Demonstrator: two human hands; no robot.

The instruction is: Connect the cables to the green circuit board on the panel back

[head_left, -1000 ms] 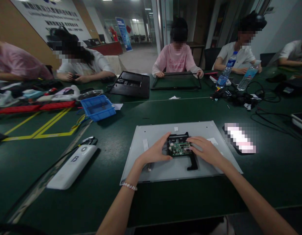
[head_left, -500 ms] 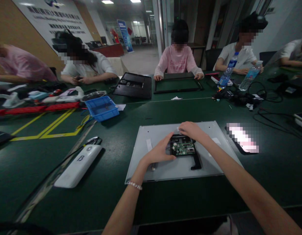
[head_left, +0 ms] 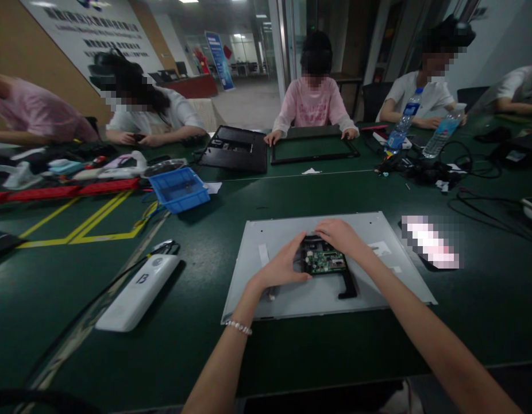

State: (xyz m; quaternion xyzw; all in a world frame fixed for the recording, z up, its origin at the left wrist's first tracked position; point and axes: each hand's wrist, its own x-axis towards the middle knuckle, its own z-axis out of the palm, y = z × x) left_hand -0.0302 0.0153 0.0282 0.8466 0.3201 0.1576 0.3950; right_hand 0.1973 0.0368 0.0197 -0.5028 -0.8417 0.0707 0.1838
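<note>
A green circuit board point(head_left: 324, 261) in a black plastic frame point(head_left: 347, 286) lies on a flat grey metal panel point(head_left: 404, 282). My left hand point(head_left: 283, 263), with a beaded bracelet at its wrist, grips the frame's left side, fingers at the upper corner and thumb near the lower one. At the frame's top edge, my right hand point(head_left: 338, 233) has its fingers bent and pressed together. Whatever lies under those fingertips is hidden. White tape strips point(head_left: 380, 248) stick to the panel on both sides of the board.
Left of the panel lies a white power bank point(head_left: 141, 293) with a cable. A phone point(head_left: 432, 241) rests at the right. Farther off are a blue basket point(head_left: 180, 192), a black laptop shell point(head_left: 234, 150), a black bezel point(head_left: 315, 157) under a co-worker's hands, and water bottles point(head_left: 444, 132).
My right fingers have shifted slightly along the frame's top edge, and a white bit seen beside them is now covered. The left hand keeps its place. Across the table, a co-worker's hand moved left.
</note>
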